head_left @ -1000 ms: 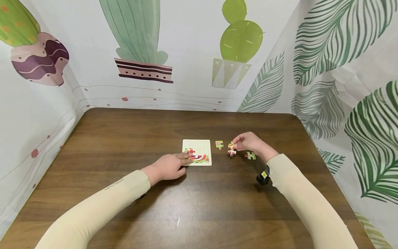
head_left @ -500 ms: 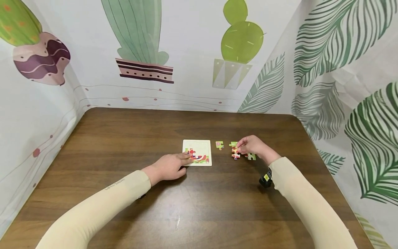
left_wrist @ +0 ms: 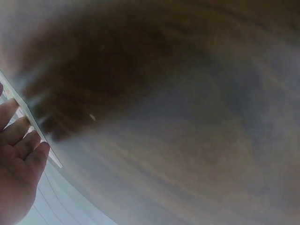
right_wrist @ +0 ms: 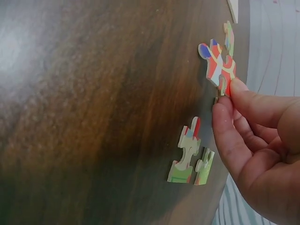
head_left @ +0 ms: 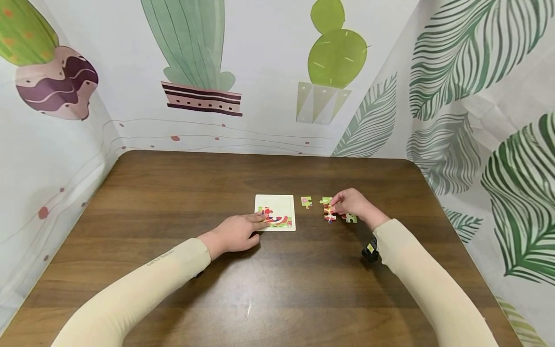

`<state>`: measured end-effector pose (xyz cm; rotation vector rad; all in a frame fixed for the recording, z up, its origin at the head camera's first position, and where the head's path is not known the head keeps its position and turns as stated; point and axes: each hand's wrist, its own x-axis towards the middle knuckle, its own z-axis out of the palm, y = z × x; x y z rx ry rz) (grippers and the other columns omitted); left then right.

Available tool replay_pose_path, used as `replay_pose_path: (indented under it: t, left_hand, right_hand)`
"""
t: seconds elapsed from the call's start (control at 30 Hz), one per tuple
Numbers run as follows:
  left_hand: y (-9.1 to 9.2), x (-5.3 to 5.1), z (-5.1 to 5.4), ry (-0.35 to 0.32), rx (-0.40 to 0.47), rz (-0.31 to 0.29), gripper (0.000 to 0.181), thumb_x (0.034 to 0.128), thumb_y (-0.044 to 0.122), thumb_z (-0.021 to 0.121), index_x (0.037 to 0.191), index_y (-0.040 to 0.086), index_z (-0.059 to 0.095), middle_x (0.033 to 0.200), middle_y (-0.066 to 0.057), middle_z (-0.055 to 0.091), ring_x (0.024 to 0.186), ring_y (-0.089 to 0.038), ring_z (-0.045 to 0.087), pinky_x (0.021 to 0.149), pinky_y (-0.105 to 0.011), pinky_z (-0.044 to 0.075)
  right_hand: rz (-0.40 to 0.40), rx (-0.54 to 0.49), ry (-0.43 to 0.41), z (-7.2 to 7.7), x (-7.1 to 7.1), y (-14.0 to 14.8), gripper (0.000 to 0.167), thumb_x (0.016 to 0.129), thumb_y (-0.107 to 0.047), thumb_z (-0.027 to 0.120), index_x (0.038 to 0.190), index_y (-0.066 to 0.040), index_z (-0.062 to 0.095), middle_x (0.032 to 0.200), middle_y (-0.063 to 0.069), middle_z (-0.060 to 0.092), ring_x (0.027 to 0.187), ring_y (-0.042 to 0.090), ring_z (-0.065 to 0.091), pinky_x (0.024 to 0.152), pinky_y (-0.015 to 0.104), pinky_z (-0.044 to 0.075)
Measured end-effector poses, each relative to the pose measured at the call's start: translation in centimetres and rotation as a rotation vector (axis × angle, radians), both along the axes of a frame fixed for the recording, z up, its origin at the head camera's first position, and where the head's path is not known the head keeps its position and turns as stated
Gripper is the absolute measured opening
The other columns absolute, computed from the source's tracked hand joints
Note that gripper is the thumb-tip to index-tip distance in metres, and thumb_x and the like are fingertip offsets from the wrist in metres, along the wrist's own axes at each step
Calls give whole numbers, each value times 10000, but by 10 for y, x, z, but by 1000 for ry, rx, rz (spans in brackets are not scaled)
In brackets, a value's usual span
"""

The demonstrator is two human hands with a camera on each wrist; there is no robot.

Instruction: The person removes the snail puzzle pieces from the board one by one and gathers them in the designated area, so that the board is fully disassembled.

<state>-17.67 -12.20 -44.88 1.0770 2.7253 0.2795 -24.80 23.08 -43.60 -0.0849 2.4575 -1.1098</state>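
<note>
A white square puzzle tray [head_left: 277, 197] lies flat, with joined red, white and green pieces [head_left: 279, 220] along its lower part. The left hand [head_left: 236, 232] rests its outstretched fingers on the tray's lower left. In the left wrist view, that hand [left_wrist: 21, 159] is at the tray's edge. Right of the tray, the right hand [head_left: 352, 202] pinches a red and yellow puzzle piece [head_left: 329, 213] between thumb and finger. The right wrist view shows the piece [right_wrist: 215, 65] tilted in the right hand's [right_wrist: 262, 136] fingertips.
A green and pink piece [head_left: 306, 201] lies between tray and right hand. A green piece [head_left: 326, 200] is just behind the held one; another [head_left: 350, 218] lies below the right hand. Two pieces [right_wrist: 185, 161] [right_wrist: 205, 166] show in the right wrist view. A patterned cloth stands behind the table [head_left: 277, 289].
The right hand has moved slightly right and nearer with the pinched piece, and the green piece behind it has come into clearer view. The left hand has stayed on the tray.
</note>
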Motion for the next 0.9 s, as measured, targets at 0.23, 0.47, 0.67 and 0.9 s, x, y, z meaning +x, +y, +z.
replay_pose_path:
  t: [0.23,0.47,0.67,0.9]
  left_hand:
    - [1,0,1,-9,-2,8,501,966,214,510,1447,106,597,1562,-97,527,1468,-265,499,1172,-440,452]
    - [0,0,1,-11,-4,10,502,964,217,523,1446,100,598,1569,-109,515,1475,-270,490,1169,-442,454]
    - [1,0,2,6,2,1,498,952,214,526,1425,87,617,1541,-112,548,1453,-272,518,1160,-438,463]
    - [0,0,1,26,10,-2,490,957,216,525,1422,94,622,1532,-118,559,1437,-283,535,1150,-443,471]
  right_hand:
    - [22,94,22,-3,-3,-1,146,920,11,666,1012,117,707,812,63,736,647,26,611,634,199,553]
    - [53,204,41,-2,-4,-4,122,921,-30,692,977,69,735,820,77,737,635,60,592,610,205,524]
    - [78,263,87,0,-3,-5,118,913,-43,700,963,56,740,780,62,726,605,50,556,587,197,475]
    - [91,279,132,0,0,-7,111,917,-35,676,947,44,747,745,61,707,568,59,531,567,215,452]
